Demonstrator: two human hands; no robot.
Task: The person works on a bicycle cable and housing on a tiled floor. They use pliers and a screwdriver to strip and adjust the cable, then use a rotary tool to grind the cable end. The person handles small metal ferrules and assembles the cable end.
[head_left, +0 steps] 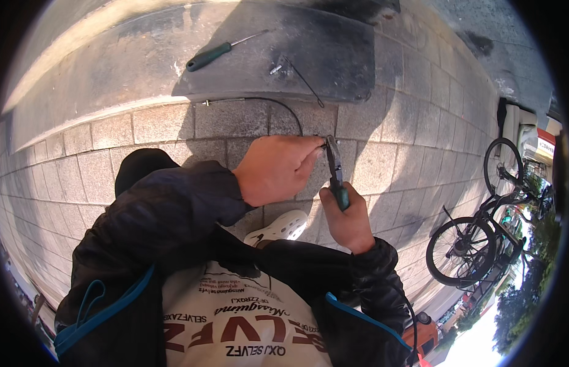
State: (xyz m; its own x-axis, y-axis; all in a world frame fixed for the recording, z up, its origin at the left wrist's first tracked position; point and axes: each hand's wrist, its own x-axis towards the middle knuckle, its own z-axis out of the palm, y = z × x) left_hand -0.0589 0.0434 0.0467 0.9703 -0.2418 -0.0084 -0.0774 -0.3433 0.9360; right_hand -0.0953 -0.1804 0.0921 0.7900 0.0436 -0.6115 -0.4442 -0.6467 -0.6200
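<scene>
My left hand [279, 168] is closed, its fingertips pinching the end of a thin black cable [284, 109]. The cable curves up and left from the fingers along the paving and ends in a small metal connector [206, 103]. A pair of pliers [335, 165] with green handles sits in my right hand [348, 221], fingers wrapped round the grips. The plier jaws point up, beside the left fingertips at the cable end. Whether they bite on the cable is too small to tell.
A screwdriver [209, 57] with a green handle lies on the dark stone step [137, 73]. Right of it are a small metal piece [276, 70] and a thin black strip [304, 82]. A white shoe [284, 226] stands below my hands. Bicycles [462, 251] are at the far right.
</scene>
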